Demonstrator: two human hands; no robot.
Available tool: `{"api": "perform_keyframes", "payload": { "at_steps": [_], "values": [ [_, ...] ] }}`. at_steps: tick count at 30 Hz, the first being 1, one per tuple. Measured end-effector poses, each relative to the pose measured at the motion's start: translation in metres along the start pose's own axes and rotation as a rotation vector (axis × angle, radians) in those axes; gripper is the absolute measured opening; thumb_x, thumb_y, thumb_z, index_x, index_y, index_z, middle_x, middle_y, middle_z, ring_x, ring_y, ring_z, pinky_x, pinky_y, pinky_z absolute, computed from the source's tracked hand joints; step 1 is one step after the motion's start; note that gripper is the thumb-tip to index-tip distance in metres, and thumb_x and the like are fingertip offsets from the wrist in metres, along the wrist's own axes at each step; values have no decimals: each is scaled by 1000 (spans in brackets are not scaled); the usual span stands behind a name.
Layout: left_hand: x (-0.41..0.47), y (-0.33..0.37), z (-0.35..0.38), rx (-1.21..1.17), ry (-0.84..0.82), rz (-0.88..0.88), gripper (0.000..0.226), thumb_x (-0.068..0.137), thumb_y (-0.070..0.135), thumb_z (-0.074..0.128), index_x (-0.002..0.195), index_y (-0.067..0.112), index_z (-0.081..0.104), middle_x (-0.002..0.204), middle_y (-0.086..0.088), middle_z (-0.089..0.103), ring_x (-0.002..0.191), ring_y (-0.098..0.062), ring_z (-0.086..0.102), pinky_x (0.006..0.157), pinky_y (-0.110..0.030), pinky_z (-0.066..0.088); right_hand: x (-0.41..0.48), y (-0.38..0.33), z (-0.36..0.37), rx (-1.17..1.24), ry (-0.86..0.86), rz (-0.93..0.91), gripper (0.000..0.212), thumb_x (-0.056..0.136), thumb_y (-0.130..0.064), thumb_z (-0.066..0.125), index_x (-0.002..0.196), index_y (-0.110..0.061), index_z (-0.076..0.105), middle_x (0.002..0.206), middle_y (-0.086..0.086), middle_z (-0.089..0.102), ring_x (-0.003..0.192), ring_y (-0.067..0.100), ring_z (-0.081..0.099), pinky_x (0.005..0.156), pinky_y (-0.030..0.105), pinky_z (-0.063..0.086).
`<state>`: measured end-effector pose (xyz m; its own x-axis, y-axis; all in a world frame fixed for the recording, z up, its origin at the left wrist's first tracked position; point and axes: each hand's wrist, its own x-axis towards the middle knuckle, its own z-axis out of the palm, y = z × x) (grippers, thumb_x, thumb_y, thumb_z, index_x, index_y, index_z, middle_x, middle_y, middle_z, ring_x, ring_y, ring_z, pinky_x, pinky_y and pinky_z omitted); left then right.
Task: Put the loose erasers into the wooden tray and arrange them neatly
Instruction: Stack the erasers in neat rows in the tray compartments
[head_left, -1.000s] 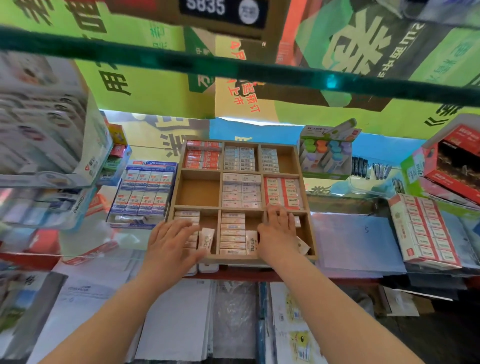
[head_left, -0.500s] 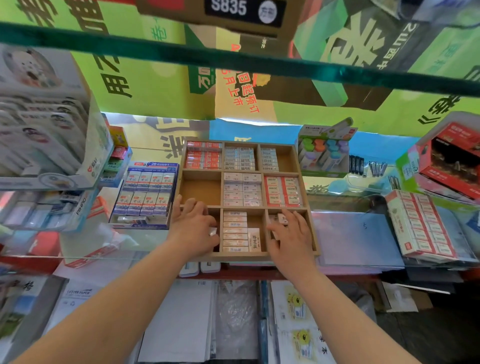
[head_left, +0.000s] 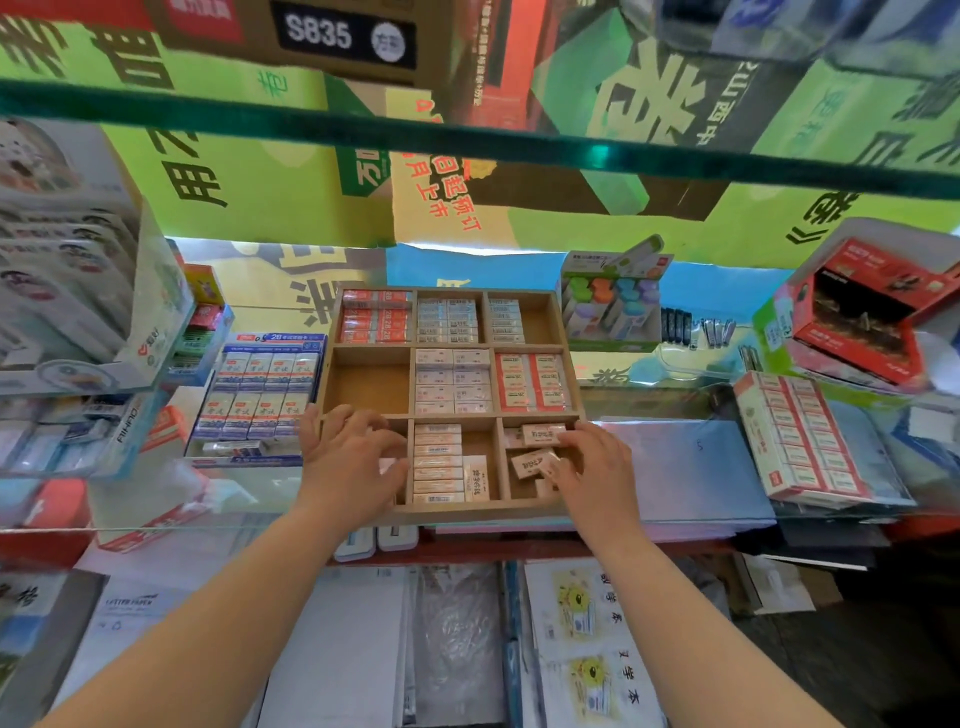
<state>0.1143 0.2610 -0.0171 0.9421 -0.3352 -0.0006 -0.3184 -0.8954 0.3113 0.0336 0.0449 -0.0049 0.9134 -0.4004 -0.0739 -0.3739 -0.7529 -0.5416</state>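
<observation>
Loose erasers (head_left: 535, 461) lie jumbled in the wooden tray's (head_left: 483, 512) five o'clock compartment, tilted at odd angles and not stacked. The nearest one sits at about ten o'clock from the right hand (head_left: 597, 467), its long axis running roughly nine to three with the right end tipped slightly up. The hand's fingertips touch that right end. Whether they pinch it or only rest on it cannot be told.

At nine o'clock of this compartment, a neat stack of erasers (head_left: 437, 462) fills the tray's six o'clock compartment, all lying nine to three.

The left hand (head_left: 348, 462) hovers over the seven o'clock compartment with its fingers curled downward, hiding what is beneath, so its grip cannot be told. The right hand is plainly the nearer one for squaring the loose pieces.
</observation>
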Motion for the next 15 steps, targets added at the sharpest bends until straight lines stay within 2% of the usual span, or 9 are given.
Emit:
{"api": "perform_keyframes", "payload": {
  "at_steps": [4, 9, 12, 15],
  "values": [
    [-9, 36, 9, -68, 32, 120, 22, 85, 33, 49, 102, 29, 63, 116, 8, 60, 120, -12, 40, 104, -28, 0, 5, 19, -18, -1, 1, 36, 25, 87, -9, 49, 110, -13, 60, 116, 9, 61, 111, 25, 46, 92, 28, 32],
    [-9, 80, 26, -91, -41, 182, 26, 87, 33, 47, 109, 27, 60, 120, 8, 58, 120, -13, 41, 105, -30, 10, 12, 30, -21, -54, -161, -17, 27, 86, -19, 54, 112, -20, 60, 110, 13, 62, 109, 27, 47, 89, 32, 39],
    [-8, 94, 33, -53, -56, 202, 28, 87, 33, 45, 109, 27, 60, 122, 8, 57, 119, -14, 40, 101, -28, 11, 16, 31, -16, -235, -250, -73, 26, 87, -29, 53, 111, -22, 59, 106, 12, 63, 106, 28, 48, 85, 33, 38],
    [-4, 103, 39, -2, -73, 202, 28, 86, 32, 46, 109, 27, 60, 122, 8, 56, 120, -15, 39, 105, -32, 12, 23, 28, -8, -443, -282, -146, 28, 87, -38, 49, 110, -21, 55, 112, 9, 62, 112, 28, 45, 90, 37, 33]
  ]
}}
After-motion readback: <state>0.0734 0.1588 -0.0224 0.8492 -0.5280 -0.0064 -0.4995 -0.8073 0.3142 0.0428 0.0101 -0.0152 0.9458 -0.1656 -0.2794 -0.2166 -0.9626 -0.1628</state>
